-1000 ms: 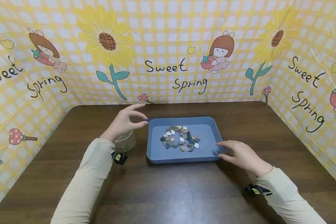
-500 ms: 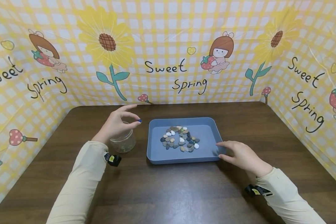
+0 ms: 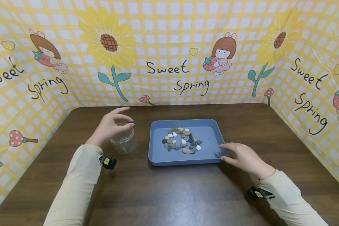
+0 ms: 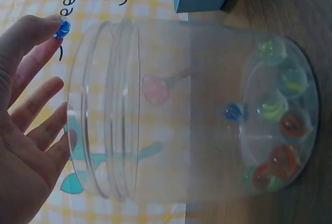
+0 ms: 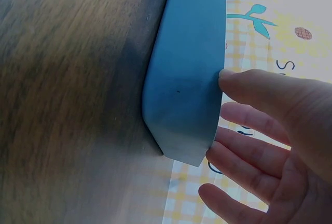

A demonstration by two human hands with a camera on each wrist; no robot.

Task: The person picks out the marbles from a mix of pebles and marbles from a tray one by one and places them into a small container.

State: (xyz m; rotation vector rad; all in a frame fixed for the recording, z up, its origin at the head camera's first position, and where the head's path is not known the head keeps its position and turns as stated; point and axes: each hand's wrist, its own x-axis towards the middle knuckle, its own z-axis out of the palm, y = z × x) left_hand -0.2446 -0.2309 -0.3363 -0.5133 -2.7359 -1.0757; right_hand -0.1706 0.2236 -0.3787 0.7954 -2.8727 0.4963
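At the left of the dark wooden worktop (image 3: 169,194), the left hand (image 3: 108,127) hovers over a clear plastic jar (image 3: 123,142), with thumb and forefinger closed in a pinch on a small blue marble (image 3: 133,122); the other fingers (image 4: 39,102) are spread loosely. In the left wrist view the marble sits at the fingertip, just outside the jar's open rim and not yet inside it. The jar stands upright on the worktop, just left of the tray, and holds several glass marbles (image 4: 280,130) at its bottom (green, yellow, red and one blue).

In the middle lies a blue rectangular tray (image 3: 158,157). A cluster of small pebbles (image 3: 182,139) in grey, brown, white and dark tones lies on its floor, toward the centre.

At the right, the right hand (image 3: 244,157) rests at the near right corner of the tray. Its fingers are nearly straight and relaxed, gripping nothing; the thumb tip touches the tray's rim in the right wrist view, and the other fingers lie along the outer wall.

A yellow checked backdrop (image 3: 169,47) with sunflowers and lettering stands around the far and side edges.
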